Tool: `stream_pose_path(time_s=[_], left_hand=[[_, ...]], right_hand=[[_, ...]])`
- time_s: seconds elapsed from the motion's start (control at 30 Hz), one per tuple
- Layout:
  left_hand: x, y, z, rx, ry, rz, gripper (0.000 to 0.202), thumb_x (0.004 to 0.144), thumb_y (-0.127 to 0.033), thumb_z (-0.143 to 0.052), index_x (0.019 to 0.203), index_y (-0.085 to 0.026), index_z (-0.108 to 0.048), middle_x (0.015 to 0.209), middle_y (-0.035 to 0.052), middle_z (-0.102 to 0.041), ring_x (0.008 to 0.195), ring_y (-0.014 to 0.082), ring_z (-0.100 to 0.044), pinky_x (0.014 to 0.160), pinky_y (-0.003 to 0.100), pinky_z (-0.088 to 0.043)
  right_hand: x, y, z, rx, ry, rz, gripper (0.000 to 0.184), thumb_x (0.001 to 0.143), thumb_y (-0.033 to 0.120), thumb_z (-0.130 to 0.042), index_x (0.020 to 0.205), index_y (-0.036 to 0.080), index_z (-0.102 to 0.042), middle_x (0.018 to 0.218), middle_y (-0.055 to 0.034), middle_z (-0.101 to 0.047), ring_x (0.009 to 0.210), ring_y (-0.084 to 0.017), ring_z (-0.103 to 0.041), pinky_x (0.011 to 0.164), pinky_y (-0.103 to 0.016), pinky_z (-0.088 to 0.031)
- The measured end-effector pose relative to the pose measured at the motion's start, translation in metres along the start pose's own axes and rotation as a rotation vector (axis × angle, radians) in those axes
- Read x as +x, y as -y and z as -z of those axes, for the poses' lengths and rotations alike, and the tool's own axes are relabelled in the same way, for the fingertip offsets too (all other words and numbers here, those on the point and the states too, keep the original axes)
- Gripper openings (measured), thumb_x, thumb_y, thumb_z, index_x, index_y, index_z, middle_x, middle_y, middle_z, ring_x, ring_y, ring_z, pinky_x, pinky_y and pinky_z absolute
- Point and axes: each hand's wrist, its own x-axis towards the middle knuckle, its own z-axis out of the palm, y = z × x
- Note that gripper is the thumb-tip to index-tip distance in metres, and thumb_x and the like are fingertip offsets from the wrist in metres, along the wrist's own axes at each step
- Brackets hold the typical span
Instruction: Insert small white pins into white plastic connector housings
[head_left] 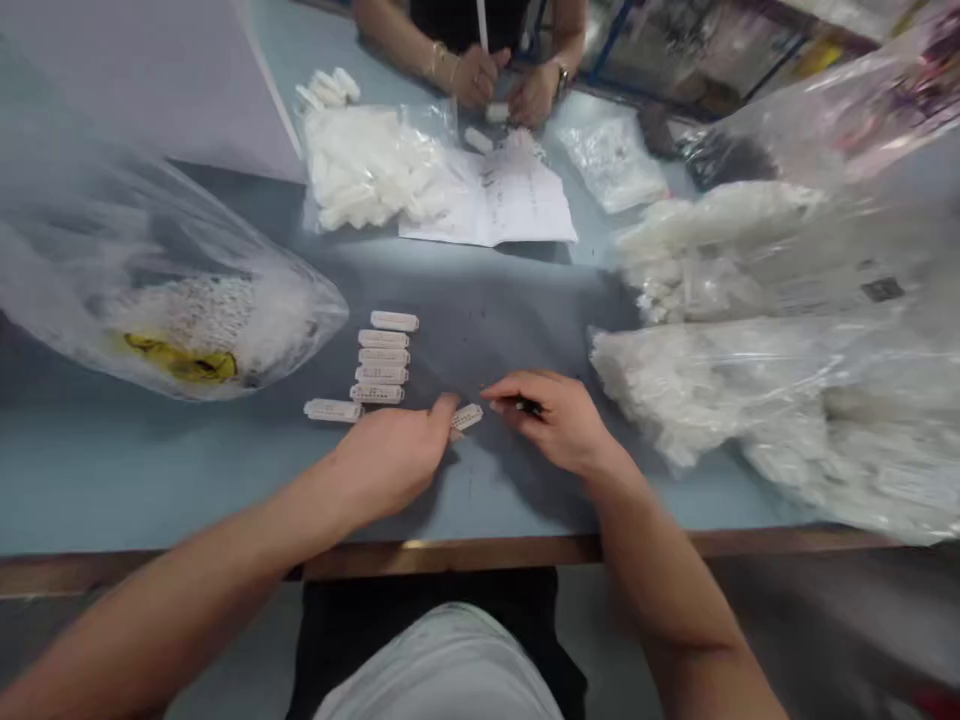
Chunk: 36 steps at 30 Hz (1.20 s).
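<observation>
My left hand [397, 450] is closed on a small oblong white plastic piece [468, 416], whose end with a row of small dark marks sticks out past the thumb. Just to the right, my right hand [559, 418] is closed in a pinch around a thin dark pen-like tool [529, 405]. Its fingertips are a short way from the piece, and most of the tool is hidden by the fingers. Beyond my left hand, several similar white pieces [382, 357] lie in a column. One more white piece [333, 410] lies beside my left knuckles.
A clear bag of small white parts [217, 310] stands at left. Large bags of white parts [675, 380] fill the right side. Across the table, a co-worker's hands [480, 78] work behind a printed sheet [517, 205] and another bag [367, 165]. The table's wooden edge [450, 556] is near me.
</observation>
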Motion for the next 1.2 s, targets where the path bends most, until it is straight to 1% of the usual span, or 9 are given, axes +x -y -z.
stream_pose_path(time_s=[0.07,0.13,0.33,0.47,0.6,0.7,0.83,0.93,1.2], left_hand=[[0.001,0.0,-0.001,0.017,0.011,-0.009,0.035,0.101,-0.029,-0.032,0.127,-0.009,-0.044,0.069,0.0086,-0.067,0.06,0.0304,-0.069,0.05,0.036,-0.051],[0.003,0.0,-0.003,0.03,0.017,-0.016,0.033,0.1,-0.028,-0.034,0.123,-0.009,-0.046,0.068,0.0094,-0.067,0.06,0.0302,-0.069,0.051,0.035,-0.051],[0.009,0.0,-0.006,0.036,0.001,-0.019,0.026,0.101,-0.029,-0.031,0.108,-0.011,-0.049,0.066,0.0092,-0.066,0.059,0.0304,-0.068,0.05,0.037,-0.052],[0.009,0.001,-0.008,0.034,-0.009,-0.036,0.022,0.099,-0.027,-0.036,0.109,-0.011,-0.048,0.066,0.0086,-0.066,0.057,0.0292,-0.068,0.05,0.036,-0.052],[0.01,-0.001,-0.006,-0.014,0.011,-0.027,0.023,0.1,-0.03,-0.037,0.108,-0.012,-0.048,0.068,0.0095,-0.068,0.06,0.0296,-0.069,0.051,0.036,-0.052],[0.01,-0.001,-0.005,-0.028,0.017,-0.031,0.021,0.099,-0.028,-0.039,0.108,-0.011,-0.048,0.069,0.01,-0.068,0.062,0.0293,-0.069,0.052,0.035,-0.052],[0.01,-0.001,-0.006,-0.037,-0.008,-0.046,0.019,0.097,-0.024,-0.041,0.109,-0.01,-0.048,0.067,0.0098,-0.067,0.06,0.029,-0.068,0.051,0.035,-0.051],[0.01,-0.002,-0.004,-0.042,0.004,-0.048,0.018,0.096,-0.021,-0.041,0.108,-0.009,-0.049,0.067,0.0106,-0.067,0.061,0.0295,-0.069,0.051,0.034,-0.051],[0.011,-0.003,-0.001,-0.037,0.038,-0.048,0.018,0.093,-0.015,-0.041,0.108,-0.009,-0.048,0.066,0.0095,-0.066,0.06,0.0288,-0.068,0.051,0.034,-0.051]], right_hand=[[0.002,0.0,-0.002,-0.015,0.008,-0.037,0.018,0.083,0.009,-0.062,0.096,0.021,-0.069,0.087,0.0008,-0.073,0.077,-0.012,-0.064,0.072,-0.021,-0.045],[0.002,0.0,-0.004,-0.056,0.02,-0.043,0.017,0.083,0.009,-0.061,0.092,0.021,-0.069,0.085,0.0012,-0.072,0.075,-0.012,-0.063,0.07,-0.022,-0.045],[-0.002,0.0,-0.008,-0.267,0.11,0.091,0.028,0.081,0.001,-0.053,0.095,0.02,-0.068,0.099,-0.0048,-0.068,0.091,-0.016,-0.063,0.079,-0.025,-0.046],[-0.004,0.001,-0.007,-0.327,0.222,0.134,0.025,0.085,0.003,-0.05,0.097,0.018,-0.066,0.094,-0.0057,-0.066,0.087,-0.017,-0.061,0.077,-0.027,-0.047],[-0.005,0.002,-0.003,-0.397,0.274,0.135,0.022,0.089,0.005,-0.048,0.097,0.017,-0.065,0.093,-0.0065,-0.065,0.085,-0.018,-0.058,0.077,-0.03,-0.047],[-0.007,0.005,-0.001,-0.448,0.272,0.152,0.021,0.091,0.006,-0.047,0.097,0.015,-0.065,0.093,-0.0079,-0.064,0.085,-0.019,-0.058,0.077,-0.031,-0.048],[-0.009,0.011,-0.002,-0.54,0.249,0.235,0.021,0.095,0.011,-0.045,0.095,0.014,-0.066,0.092,-0.0101,-0.064,0.084,-0.021,-0.056,0.077,-0.033,-0.048],[-0.009,0.015,-0.003,-0.598,0.262,0.276,0.024,0.097,0.012,-0.043,0.093,0.013,-0.066,0.089,-0.0104,-0.063,0.081,-0.021,-0.054,0.075,-0.033,-0.047],[-0.008,0.022,-0.005,-0.662,0.267,0.278,0.027,0.096,0.008,-0.041,0.092,0.012,-0.067,0.084,-0.0095,-0.061,0.078,-0.02,-0.05,0.072,-0.032,-0.044]])
